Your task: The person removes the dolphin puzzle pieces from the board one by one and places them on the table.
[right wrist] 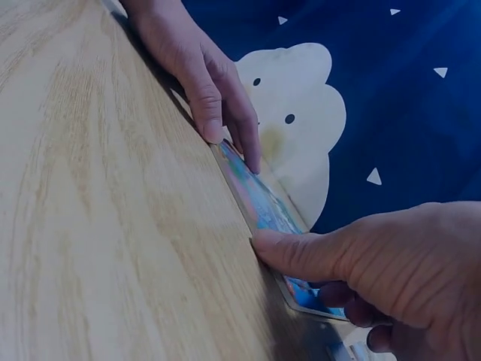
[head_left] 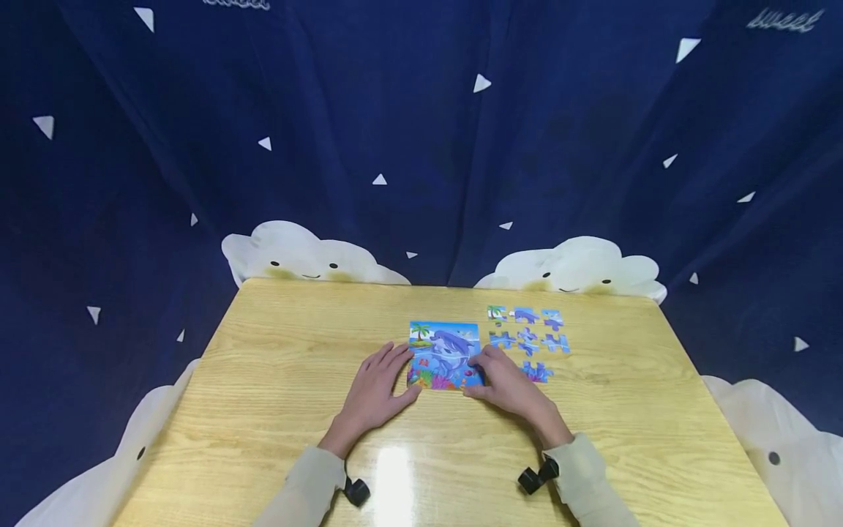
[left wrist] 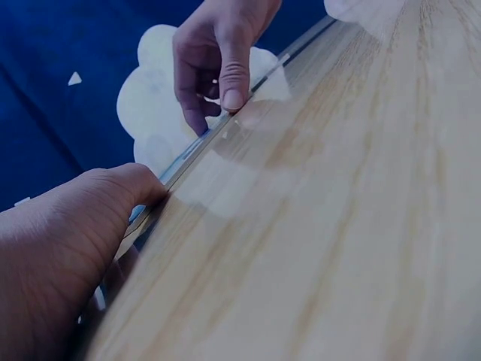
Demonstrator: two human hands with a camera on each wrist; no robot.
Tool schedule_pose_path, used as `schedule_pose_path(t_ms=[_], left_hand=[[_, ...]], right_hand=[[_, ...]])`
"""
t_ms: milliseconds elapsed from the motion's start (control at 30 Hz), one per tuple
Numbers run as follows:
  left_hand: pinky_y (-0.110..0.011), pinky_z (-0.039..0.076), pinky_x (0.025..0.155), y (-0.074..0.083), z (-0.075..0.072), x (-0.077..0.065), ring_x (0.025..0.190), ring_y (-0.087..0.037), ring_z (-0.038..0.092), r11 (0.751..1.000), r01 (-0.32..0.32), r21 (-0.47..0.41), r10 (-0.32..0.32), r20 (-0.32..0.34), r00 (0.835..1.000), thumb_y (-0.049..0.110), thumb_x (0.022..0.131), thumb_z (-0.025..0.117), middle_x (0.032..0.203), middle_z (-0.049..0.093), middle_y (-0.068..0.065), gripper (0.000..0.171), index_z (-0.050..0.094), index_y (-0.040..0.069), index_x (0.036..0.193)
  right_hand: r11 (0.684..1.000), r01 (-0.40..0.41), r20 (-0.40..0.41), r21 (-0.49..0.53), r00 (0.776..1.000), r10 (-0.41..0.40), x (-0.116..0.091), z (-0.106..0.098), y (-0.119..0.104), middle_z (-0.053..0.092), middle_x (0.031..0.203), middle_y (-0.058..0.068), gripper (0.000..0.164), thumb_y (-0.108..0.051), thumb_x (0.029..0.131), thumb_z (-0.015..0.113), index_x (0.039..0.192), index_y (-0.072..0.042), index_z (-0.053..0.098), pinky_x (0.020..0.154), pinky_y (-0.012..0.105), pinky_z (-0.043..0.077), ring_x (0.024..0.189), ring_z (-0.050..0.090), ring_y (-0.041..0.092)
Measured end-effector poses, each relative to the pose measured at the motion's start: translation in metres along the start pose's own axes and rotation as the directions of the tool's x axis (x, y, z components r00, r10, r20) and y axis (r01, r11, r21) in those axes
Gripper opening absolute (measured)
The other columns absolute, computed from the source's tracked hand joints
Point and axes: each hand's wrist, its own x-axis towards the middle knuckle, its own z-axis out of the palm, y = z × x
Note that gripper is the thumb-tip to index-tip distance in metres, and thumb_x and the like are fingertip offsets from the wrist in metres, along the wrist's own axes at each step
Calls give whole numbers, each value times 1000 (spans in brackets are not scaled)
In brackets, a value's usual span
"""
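Note:
A rectangular dolphin picture board (head_left: 448, 348), with a palm tree and coral on it, lies flat on the table between both hands. Along its left edge my left hand (head_left: 375, 391) rests with extended fingers, the thumb at the near left corner. My right hand (head_left: 510, 384) holds the near right corner, thumb (right wrist: 282, 248) at the front edge and the other fingers curled by the right side. Just right of the board lie loose jigsaw pieces (head_left: 527, 341) in rows, with dolphin and sea parts printed on them. The right hand hides part of the lowest row.
The light wood table (head_left: 296, 329) reaches back to a dark blue curtain (head_left: 421, 146) with white triangles and cloud shapes (head_left: 309, 252). A small black camera (head_left: 358, 492) hangs at the left wrist, another black camera (head_left: 530, 480) at the right.

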Motion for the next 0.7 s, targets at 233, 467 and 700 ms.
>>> schedule_pose_path(t_ms=[233,467,700], left_hand=[[-52,25,112,1,2,0,145,-26,26,1000,2,-6,-2,0,1000,59,90,54,154,38,3,68,45,21,146],[-50,24,113,0,2,1,146,-24,24,1000,18,-5,-18,14,1000,60,90,53,154,37,5,69,45,22,146],[-51,23,113,-1,2,1,146,-25,24,1000,19,-6,-19,28,999,61,90,52,155,35,6,69,45,22,147]], right_hand=[[998,-6,-1,67,1000,6,-2,3,2,52,98,5,50,-38,79,81,112,-4,63,75,32,42,86,41,15],[996,11,-7,93,1000,-10,-1,6,6,50,102,7,49,-36,80,80,112,-6,59,82,36,38,93,39,19],[984,18,-22,180,1000,-14,2,7,5,55,97,6,47,-30,77,83,109,-6,58,80,34,40,89,45,18]])
